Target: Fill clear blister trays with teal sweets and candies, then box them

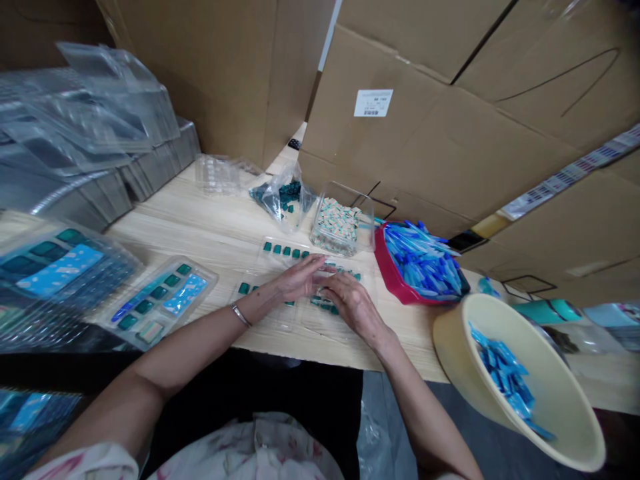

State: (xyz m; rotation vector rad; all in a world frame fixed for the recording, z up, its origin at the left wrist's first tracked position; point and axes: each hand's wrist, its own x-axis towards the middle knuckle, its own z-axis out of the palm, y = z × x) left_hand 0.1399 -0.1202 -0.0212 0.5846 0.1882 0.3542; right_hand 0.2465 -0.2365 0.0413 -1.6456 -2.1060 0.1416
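Head view: I see the left hand [301,277] and right hand [356,308] nearly together, fingers bent; I can't tell what, if anything, they pinch. Beneath them lie clear blister trays [273,261], with teal squares [287,251] in some wells. I judge these part filled: to the left, a fuller tray [212,280] also carries a blue stick [137,298], patterned packet [186,294] and pale block [150,331]. Beyond, more sticks fill a red bin [395,285], beside a cream basin [447,340].
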